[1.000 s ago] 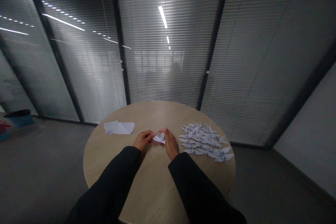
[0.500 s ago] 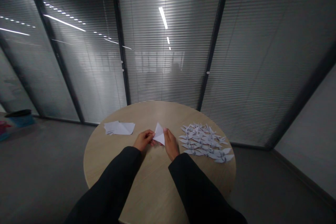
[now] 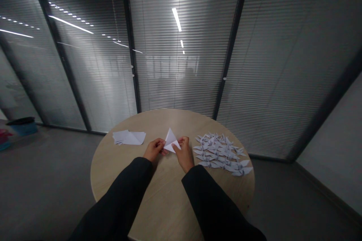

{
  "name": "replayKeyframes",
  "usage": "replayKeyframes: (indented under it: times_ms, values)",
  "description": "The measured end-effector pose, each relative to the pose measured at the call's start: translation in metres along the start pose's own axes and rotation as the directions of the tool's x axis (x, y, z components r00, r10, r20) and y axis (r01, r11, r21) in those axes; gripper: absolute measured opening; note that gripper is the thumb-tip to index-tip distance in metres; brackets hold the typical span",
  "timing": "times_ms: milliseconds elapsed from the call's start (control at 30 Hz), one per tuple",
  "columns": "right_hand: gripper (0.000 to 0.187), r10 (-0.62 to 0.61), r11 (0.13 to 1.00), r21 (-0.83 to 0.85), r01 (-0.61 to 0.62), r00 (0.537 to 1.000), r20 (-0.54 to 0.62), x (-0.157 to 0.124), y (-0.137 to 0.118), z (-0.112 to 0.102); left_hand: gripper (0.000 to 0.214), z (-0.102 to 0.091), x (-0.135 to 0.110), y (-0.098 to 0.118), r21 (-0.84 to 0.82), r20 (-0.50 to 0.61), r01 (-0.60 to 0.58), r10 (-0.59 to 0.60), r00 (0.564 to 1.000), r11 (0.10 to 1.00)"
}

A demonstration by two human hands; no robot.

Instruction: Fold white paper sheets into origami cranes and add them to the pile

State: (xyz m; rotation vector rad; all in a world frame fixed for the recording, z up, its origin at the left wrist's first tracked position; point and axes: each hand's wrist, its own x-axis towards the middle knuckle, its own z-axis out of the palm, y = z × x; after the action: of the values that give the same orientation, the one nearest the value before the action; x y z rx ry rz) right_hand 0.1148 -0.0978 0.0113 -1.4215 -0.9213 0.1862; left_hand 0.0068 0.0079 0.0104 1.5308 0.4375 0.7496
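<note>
Holding a white folded paper [image 3: 170, 139] in both bare hands, at the middle of a round wooden table [image 3: 164, 199]; hard to tell whether resting on the tabletop or lifted just above. Pinching the paper's left edge with the left hand [image 3: 154, 150], thumb and fingers drawn in narrow upon it. Gripping the lower right corner with the right hand [image 3: 184, 154], with the thumb laid on the near face and the fingers curled at the right edge. Pointing the paper's sharp tip toward the far side, with a wider base toward the near side and a crease across the lower part. Reaching in from the near side in a dark left sleeve [image 3: 118, 199] and a dark right sleeve [image 3: 215, 203]. With loose white sheets [image 3: 134, 138] lying flat to the left, overlapping and uneven at the left end, apart from the left hand. With many folded paper cranes [image 3: 220, 154] just beside the right hand to the right, packed close in rows; too crowded to count. Facing, past the far table edge, a glass partition [image 3: 175, 90] with blinds. On the floor [image 3: 56, 180] at far left, near a pink and blue container, only partly in view, a blue bin [image 3: 25, 128] with a dark rim.
</note>
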Motion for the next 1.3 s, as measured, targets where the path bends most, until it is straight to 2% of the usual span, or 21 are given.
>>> replayKeyframes:
  times_ms: [167,400,600,900,1067,1300]
  values:
    - [0.013,-0.163,0.971,-0.171,0.166,0.986,0.032,-0.0007,-0.0007,-0.0033,0.041,-0.0007,0.0007,0.0004,-0.009,0.003,0.032,-0.032,0.999,0.999]
    - [0.021,-0.252,0.93,-0.24,0.279,0.958,0.138,-0.0044,0.0037,0.0007,0.043,-0.0018,0.0013,-0.001,-0.022,0.002,0.029,-0.029,1.0,0.999]
    - [0.022,-0.251,0.905,-0.31,0.292,0.954,0.165,-0.0064,0.0036,0.0013,0.044,-0.0014,0.0013,-0.001,-0.03,-0.019,0.05,-0.051,0.999,0.998]
    - [0.01,-0.246,0.941,-0.199,0.274,0.957,0.153,-0.005,0.0028,0.0,0.04,-0.003,0.0013,0.0007,-0.027,-0.059,0.037,-0.038,0.998,0.999]
    - [0.011,-0.238,0.95,-0.165,0.264,0.957,0.166,-0.0019,0.0032,-0.0023,0.041,-0.0037,0.0012,0.0014,-0.044,-0.055,0.057,-0.059,0.997,0.997]
    - [0.011,-0.281,0.919,-0.259,0.298,0.954,0.099,-0.0015,-0.0048,-0.0064,0.043,-0.0012,-0.0013,0.0053,-0.046,-0.005,0.101,-0.101,0.995,0.994]
